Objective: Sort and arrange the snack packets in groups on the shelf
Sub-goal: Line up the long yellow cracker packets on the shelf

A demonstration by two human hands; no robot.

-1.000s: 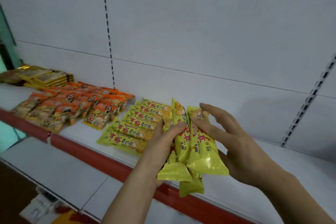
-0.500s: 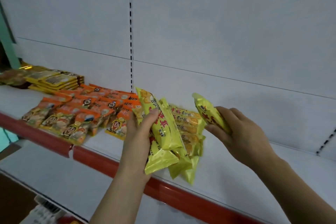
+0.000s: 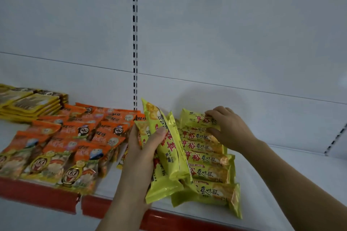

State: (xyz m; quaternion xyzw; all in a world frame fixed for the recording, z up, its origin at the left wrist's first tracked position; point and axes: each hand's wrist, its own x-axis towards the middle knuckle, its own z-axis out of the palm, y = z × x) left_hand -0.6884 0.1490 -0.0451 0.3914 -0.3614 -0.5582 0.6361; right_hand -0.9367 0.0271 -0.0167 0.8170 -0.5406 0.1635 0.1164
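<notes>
Far left, at the back: we see a stack of flat yellow-edged foil pouches (image 3: 31,104) on the white metal shelf (image 3: 293,180).
Left, in front: orange cartoon-face snack packets (image 3: 62,148) lie in overlapping rows, reaching the shelf's red front strip (image 3: 39,196).
Right of these: a row of long yellow biscuit packets (image 3: 208,157) runs from back to front.
Left hand (image 3: 139,157): holds a bunch of yellow packets (image 3: 170,153) upright, before that row's left end.
Right hand (image 3: 227,127): rests on the rearmost yellow packet (image 3: 197,119).

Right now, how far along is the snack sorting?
Done: orange packets and gold pouches sit grouped on the shelf. In hand: the right hand sets a packet at the back of the yellow row. Left: the yellow bundle gripped by the left hand.
</notes>
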